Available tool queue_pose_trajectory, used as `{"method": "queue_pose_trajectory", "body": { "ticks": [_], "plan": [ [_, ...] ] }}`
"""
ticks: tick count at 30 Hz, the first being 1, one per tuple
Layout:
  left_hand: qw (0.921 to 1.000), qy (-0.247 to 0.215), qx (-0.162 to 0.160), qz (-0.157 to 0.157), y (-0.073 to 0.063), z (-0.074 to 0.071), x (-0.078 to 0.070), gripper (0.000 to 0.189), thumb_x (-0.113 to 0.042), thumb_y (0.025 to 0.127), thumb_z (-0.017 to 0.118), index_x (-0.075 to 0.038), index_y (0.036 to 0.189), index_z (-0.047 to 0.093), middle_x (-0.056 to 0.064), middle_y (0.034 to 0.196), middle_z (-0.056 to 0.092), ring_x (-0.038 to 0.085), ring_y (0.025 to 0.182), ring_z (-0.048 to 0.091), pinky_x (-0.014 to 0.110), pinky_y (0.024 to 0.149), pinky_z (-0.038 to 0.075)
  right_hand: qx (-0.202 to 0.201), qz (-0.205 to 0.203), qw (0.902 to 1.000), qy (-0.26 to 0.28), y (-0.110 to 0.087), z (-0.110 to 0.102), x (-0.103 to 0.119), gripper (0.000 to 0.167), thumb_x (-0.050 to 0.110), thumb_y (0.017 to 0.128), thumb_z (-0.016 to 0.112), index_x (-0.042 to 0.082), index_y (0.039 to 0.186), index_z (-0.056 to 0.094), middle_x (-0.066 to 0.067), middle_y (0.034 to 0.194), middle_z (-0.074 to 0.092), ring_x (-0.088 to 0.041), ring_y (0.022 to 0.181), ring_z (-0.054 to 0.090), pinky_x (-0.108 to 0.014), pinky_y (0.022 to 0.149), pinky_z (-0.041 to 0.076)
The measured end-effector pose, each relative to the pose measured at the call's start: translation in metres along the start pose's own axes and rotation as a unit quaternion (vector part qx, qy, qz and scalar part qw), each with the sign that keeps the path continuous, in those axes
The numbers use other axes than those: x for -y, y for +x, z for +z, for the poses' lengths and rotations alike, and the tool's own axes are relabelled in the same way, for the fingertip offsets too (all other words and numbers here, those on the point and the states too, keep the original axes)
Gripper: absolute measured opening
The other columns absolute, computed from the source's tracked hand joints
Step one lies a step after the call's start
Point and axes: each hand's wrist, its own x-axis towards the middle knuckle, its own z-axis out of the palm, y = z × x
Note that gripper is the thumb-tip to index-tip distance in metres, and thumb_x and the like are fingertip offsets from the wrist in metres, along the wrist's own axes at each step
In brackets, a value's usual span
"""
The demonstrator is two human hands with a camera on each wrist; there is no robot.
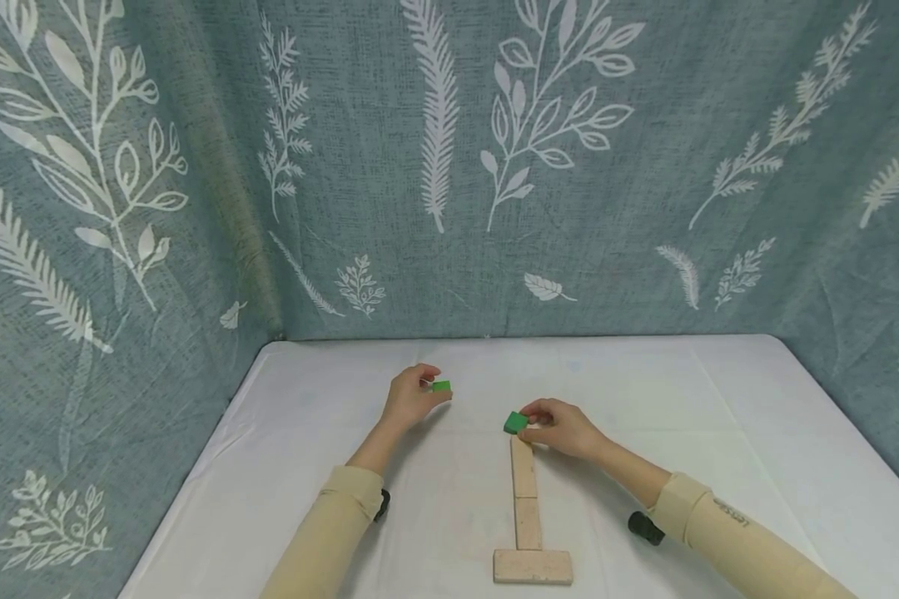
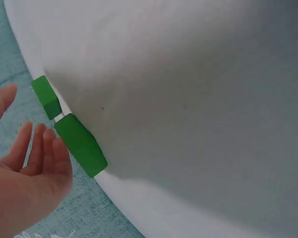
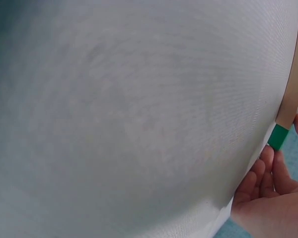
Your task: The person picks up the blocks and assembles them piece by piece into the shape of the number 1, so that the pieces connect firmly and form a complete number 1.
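My left hand [image 1: 412,398] is at the far part of the table, thumb and fingers spread apart around a bright green block [image 1: 441,386]. In the left wrist view two green blocks show, a smaller one [image 2: 47,96] and a larger one [image 2: 81,145] beside the fingertips. My right hand [image 1: 565,427] pinches a darker green block [image 1: 515,422] by its right side, slightly turned, at the far end of a row of wooden blocks. That row has a far wooden block [image 1: 524,467] and a near one [image 1: 528,524], end to end. Across its near end lies another wooden block [image 1: 533,566].
A white cloth [image 1: 607,374] covers the table. Patterned blue-green curtains [image 1: 389,166] hang along its back and sides. Dark wrist straps show under the left and right sleeves, with a black piece [image 1: 646,528] below the right cuff.
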Motion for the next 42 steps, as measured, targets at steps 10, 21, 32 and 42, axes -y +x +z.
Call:
{"method": "queue_pose_trajectory", "body": {
  "ticks": [10,21,32,42],
  "plan": [
    [0.9964,0.081,-0.003,-0.024,0.0,0.004,0.0,0.043,-0.022,0.084,0.076,0.001,0.117,0.064,0.018,0.112,0.064,0.033,0.103,0.059,0.046,0.085,0.049,0.001,-0.005,1.0,0.005,-0.002,0.002,0.0,0.037,0.021,0.087,0.073,-0.001,0.115,0.064,-0.003,0.097,0.061,-0.016,0.088,0.053,-0.032,0.074,0.045],
    [0.9917,0.124,-0.007,-0.035,0.002,0.011,0.006,0.042,-0.026,0.082,0.077,-0.002,0.114,0.066,0.015,0.106,0.065,0.028,0.092,0.059,0.038,0.073,0.05,0.0,-0.004,1.0,0.002,-0.001,0.004,0.0,0.037,0.021,0.086,0.074,0.0,0.115,0.065,-0.002,0.096,0.061,-0.016,0.087,0.054,-0.031,0.074,0.046],
    [0.994,0.103,-0.006,-0.036,0.0,0.008,0.003,0.043,-0.022,0.084,0.076,-0.001,0.12,0.064,0.016,0.11,0.064,0.029,0.097,0.06,0.041,0.079,0.051,0.0,-0.001,1.0,0.002,-0.002,0.004,0.0,0.037,0.021,0.086,0.074,0.0,0.115,0.065,-0.002,0.096,0.061,-0.016,0.087,0.053,-0.032,0.075,0.046],
    [0.9993,0.033,-0.014,-0.013,0.001,0.007,-0.003,0.048,-0.017,0.082,0.079,0.003,0.122,0.061,0.015,0.108,0.063,0.029,0.1,0.059,0.041,0.087,0.049,-0.002,0.005,0.9999,0.01,-0.002,0.002,0.002,0.037,0.021,0.086,0.074,-0.001,0.115,0.064,-0.003,0.097,0.06,-0.016,0.087,0.053,-0.031,0.074,0.045]
  ]
}}
